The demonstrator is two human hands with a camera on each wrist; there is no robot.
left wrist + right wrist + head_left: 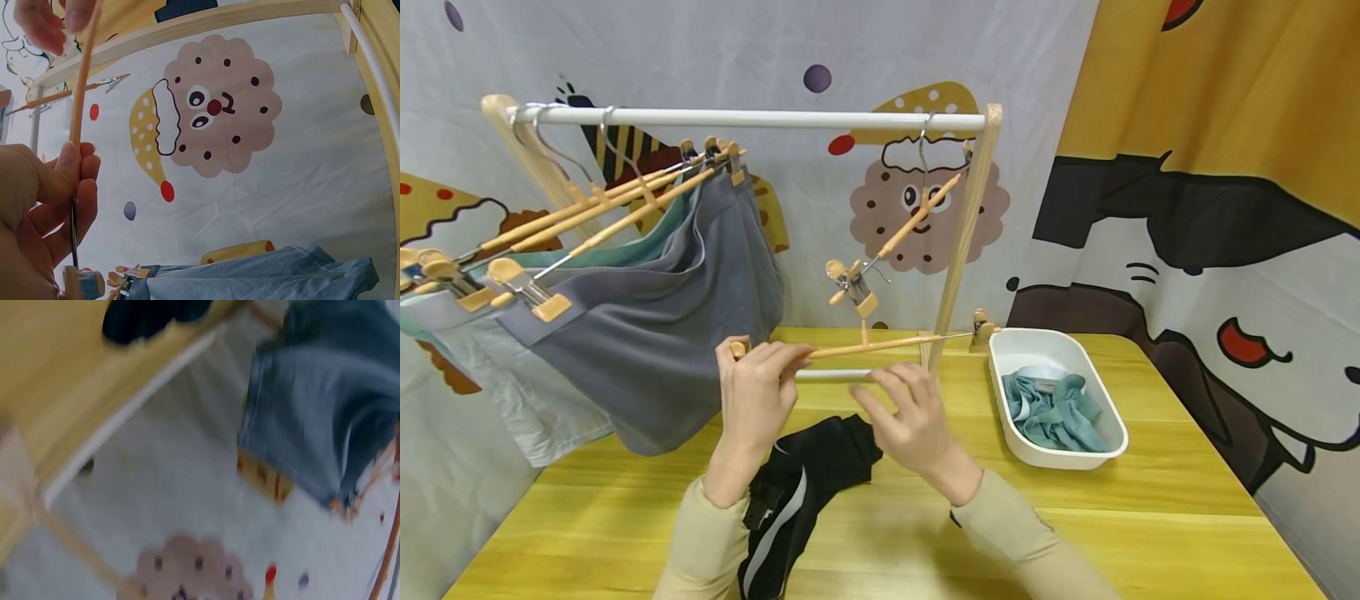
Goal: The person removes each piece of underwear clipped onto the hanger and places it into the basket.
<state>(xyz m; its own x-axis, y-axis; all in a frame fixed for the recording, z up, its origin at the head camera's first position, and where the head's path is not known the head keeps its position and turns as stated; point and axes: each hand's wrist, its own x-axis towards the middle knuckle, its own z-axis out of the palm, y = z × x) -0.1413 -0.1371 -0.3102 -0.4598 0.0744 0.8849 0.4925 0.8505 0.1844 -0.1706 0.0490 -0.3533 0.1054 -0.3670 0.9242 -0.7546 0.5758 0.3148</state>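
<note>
A wooden clip hanger (887, 342) is held up level above the table, and my left hand (756, 400) pinches its left end. In the left wrist view, the thumb and fingers of my left hand (44, 200) close round the thin bar (81, 106). My right hand (917, 425) is just below the bar, fingers loosely bent, with nothing seen in it. Its fingers (47, 22) show blurred near the bar at the top left of the left wrist view. Black shorts (827, 458) with a grey stripe lie on the table beneath both hands.
A rack's white rod (760, 119) carries hangers with grey shorts (685, 333) at left and a bare clip hanger (917, 217) at right. A white basin (1022, 446) holding crumpled teal cloth (1052, 412) stands right on the wooden table (1150, 517).
</note>
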